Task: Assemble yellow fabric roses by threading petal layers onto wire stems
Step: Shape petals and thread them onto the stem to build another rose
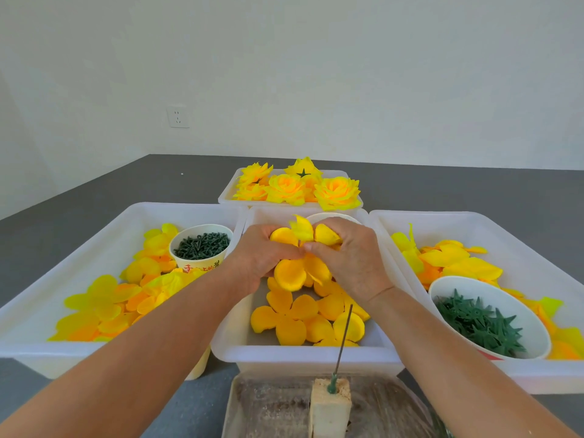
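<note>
Two hands (264, 257) (349, 257), rounded yellow fabric petals (290, 273)

Two bare forearms reach in from the bottom corners of the view, with no sleeves showing anywhere along them. The left hand (262, 254) and right hand (347, 257) are also uncovered: no gloves are worn. No ring, watch or bracelet shows on the fingers and wrists that are visible. The fingernails look short and plain.
</note>
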`<state>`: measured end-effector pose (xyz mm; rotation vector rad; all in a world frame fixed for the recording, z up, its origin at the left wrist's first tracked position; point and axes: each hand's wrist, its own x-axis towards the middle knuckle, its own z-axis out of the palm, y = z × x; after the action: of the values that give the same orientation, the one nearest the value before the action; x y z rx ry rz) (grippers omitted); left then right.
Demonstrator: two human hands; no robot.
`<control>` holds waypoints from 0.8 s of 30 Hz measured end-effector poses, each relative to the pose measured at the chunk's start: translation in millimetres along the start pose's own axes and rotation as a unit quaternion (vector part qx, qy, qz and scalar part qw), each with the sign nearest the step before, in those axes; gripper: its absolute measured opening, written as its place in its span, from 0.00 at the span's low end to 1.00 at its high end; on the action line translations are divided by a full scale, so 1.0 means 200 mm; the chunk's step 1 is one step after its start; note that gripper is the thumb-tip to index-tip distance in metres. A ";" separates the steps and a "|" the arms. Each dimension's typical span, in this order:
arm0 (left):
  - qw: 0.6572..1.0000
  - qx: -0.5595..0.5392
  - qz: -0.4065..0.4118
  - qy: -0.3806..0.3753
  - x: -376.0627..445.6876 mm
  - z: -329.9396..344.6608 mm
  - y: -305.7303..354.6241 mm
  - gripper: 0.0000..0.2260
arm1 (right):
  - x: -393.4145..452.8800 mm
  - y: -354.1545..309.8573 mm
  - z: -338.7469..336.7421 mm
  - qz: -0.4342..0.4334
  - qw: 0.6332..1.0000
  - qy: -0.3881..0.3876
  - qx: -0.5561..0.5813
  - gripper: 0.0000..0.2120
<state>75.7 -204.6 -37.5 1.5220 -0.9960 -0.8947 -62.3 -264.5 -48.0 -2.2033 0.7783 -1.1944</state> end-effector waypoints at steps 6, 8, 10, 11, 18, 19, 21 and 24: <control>0.999 -0.037 0.007 0.005 0.00 0.01 0.01 0.10 | 0.02 0.02 0.00 0.079 0.996 0.025 0.018 0.09; 0.999 -0.048 0.007 0.014 0.01 0.01 0.01 0.10 | 0.04 0.03 -0.01 0.161 0.981 0.045 0.093 0.13; 0.998 -0.056 0.008 0.019 0.01 0.01 0.01 0.09 | 0.05 0.03 0.00 0.228 0.961 0.051 0.147 0.16; 0.998 -0.063 0.008 0.017 0.01 0.00 0.01 0.09 | 0.05 0.04 0.00 0.253 0.952 0.053 0.165 0.17; 0.977 0.183 0.101 0.032 0.02 0.01 -0.03 0.09 | 0.02 0.01 -0.01 0.164 0.985 0.014 0.048 0.13; 0.966 0.224 0.125 0.027 0.02 0.02 -0.03 0.07 | 0.01 0.01 0.00 0.125 0.992 0.002 0.009 0.11; 0.950 0.275 0.147 0.031 0.02 0.02 -0.04 0.13 | 0.00 0.00 0.01 0.073 0.997 -0.008 -0.038 0.08; 0.974 0.209 0.089 0.028 0.03 0.01 -0.03 0.05 | 0.00 0.00 0.00 0.072 0.997 -0.009 -0.021 0.10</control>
<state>76.4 -210.3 -43.5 1.7593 -1.3144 -0.5322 -62.1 -264.6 -47.7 -2.1484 0.9443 -1.0950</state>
